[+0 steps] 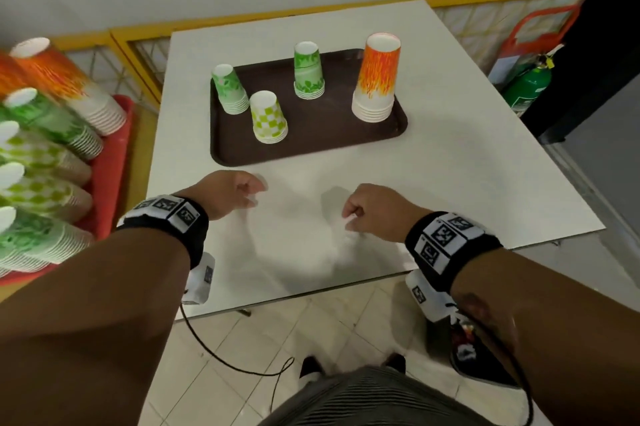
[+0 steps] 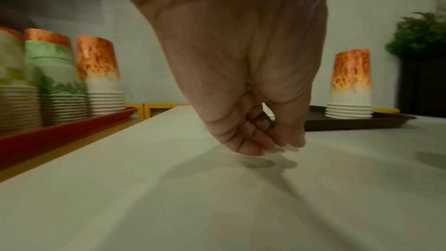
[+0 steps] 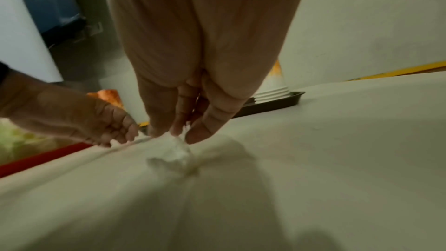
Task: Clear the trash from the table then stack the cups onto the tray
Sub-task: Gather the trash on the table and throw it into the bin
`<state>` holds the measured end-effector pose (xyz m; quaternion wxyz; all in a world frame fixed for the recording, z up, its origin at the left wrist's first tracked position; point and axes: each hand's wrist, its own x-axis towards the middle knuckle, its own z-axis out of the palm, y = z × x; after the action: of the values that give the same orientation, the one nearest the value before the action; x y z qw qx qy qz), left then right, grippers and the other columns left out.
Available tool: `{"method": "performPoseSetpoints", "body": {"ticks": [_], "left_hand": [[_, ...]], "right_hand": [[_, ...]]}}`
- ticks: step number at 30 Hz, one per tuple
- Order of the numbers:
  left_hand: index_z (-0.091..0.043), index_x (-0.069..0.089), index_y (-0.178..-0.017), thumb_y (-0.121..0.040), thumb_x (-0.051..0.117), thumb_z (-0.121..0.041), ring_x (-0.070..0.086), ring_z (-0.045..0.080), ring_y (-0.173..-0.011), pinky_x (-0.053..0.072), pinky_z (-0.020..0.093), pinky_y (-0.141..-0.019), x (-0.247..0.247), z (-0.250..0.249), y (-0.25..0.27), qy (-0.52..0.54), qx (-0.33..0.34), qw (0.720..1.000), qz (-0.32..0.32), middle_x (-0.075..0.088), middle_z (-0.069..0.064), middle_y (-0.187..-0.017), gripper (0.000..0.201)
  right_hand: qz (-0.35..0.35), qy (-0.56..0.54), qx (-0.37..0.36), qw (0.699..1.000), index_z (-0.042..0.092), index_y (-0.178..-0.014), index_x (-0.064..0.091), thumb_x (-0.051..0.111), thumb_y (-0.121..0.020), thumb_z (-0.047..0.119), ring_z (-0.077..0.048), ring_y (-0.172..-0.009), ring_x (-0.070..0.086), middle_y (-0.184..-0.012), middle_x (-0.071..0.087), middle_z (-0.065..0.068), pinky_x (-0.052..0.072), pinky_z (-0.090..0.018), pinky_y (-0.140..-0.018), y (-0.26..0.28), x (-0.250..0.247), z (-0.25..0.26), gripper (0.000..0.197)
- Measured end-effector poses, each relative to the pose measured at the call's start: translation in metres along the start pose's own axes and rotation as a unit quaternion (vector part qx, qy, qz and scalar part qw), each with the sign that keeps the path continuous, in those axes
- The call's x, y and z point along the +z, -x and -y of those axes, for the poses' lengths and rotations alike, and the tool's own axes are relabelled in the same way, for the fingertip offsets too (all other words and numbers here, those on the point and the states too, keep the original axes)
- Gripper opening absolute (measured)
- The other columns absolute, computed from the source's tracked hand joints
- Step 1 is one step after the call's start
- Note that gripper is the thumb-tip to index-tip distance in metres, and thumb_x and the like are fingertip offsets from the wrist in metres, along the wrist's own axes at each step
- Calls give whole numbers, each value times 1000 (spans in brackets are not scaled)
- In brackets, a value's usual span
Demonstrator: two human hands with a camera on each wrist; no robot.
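Observation:
A thin white sheet (image 1: 298,242), hard to tell from the white table (image 1: 467,166), lies wrinkled on the near half. My right hand (image 1: 348,218) pinches a crumpled bit of it (image 3: 173,154) at the tabletop. My left hand (image 1: 249,192) has curled fingers at the sheet's left end, and a taut crease runs from it to my right hand (image 3: 178,133). Farther back, a brown tray (image 1: 311,145) carries upside-down cup stacks: orange flame (image 1: 377,76), two green leaf (image 1: 308,71) (image 1: 230,90), and green checkered (image 1: 268,117).
A red tray (image 1: 117,148) left of the table holds several taller cup stacks. A green fire extinguisher (image 1: 526,86) stands at the far right. A dark bin (image 1: 467,356) with scraps sits on the floor under my right forearm. A cable hangs from my left wrist.

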<state>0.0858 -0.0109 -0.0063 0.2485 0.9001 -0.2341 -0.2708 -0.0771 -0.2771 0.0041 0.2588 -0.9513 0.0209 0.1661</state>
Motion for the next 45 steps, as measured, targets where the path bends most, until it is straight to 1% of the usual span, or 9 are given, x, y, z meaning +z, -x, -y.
{"method": "performPoseSetpoints", "body": {"ticks": [6,13,20,24,29,34,38,42,45], "left_hand": [[-31,65,-83,-90,63,-3,63,21,-94,49,36,-94,-14,27,30,85,-69,991,-83,70,4,-99,29],[-15,60,-98,-90,68,-18,56,17,-68,45,24,-65,18,-16,55,200,-74,972,-102,62,5,-85,11],[-21,45,-135,-79,79,-34,65,23,-100,57,45,-90,106,-159,-2,239,67,964,92,59,3,-119,66],[-13,54,-126,-82,78,-21,68,18,-87,59,32,-78,145,-245,-18,274,115,943,149,66,11,-108,51],[0,62,-104,-85,74,-10,71,19,-74,62,28,-69,217,-334,-23,248,128,946,166,70,13,-87,25],[-2,63,-90,-89,62,-6,72,24,-70,63,39,-71,307,-393,-20,122,170,951,229,72,16,-81,5],[-10,65,-83,-86,58,-9,71,26,-76,60,40,-76,391,-411,-29,10,207,943,260,71,4,-73,8],[-15,64,-78,-85,61,-14,70,26,-79,60,44,-77,485,-387,-54,-73,176,934,303,71,6,-79,8],[-21,59,-69,-85,60,-18,70,28,-82,60,42,-78,558,-348,-87,-139,133,927,323,73,8,-86,16]], "right_hand": [[48,63,-39,996,14,-99,68,71,-85,18,-16,-91,55,-98,49,6,36,-20,-77,-11,23,11,15],[-39,-143,80,986,13,-81,73,76,-80,11,-7,-69,58,-76,65,5,43,-15,-61,-23,7,9,3],[-180,-573,206,772,6,-78,66,70,-83,-4,-18,-62,57,-78,64,-13,50,-24,-60,15,-31,-27,12],[-290,-669,227,645,4,-78,62,62,-88,-7,-28,-77,64,-84,64,-18,51,-21,-45,73,-42,-80,15],[-436,-701,280,489,4,-83,63,61,-88,-6,-17,-63,60,-80,65,-10,53,-21,-57,149,-31,-154,11],[-486,-670,374,418,5,-93,67,63,-88,0,-14,-59,53,-73,61,-8,47,-21,-57,229,0,-227,8],[-429,-580,488,491,9,-125,63,53,-95,11,-28,-99,64,-124,65,-15,51,-33,-86,280,48,-292,31],[-301,-452,583,605,20,-126,61,48,-96,23,-29,-121,58,-129,64,-8,48,-33,-98,290,108,-339,33],[-222,-436,612,621,15,-125,61,43,-98,23,-31,-121,58,-130,63,-11,46,-34,-95,276,161,-375,33]]}}
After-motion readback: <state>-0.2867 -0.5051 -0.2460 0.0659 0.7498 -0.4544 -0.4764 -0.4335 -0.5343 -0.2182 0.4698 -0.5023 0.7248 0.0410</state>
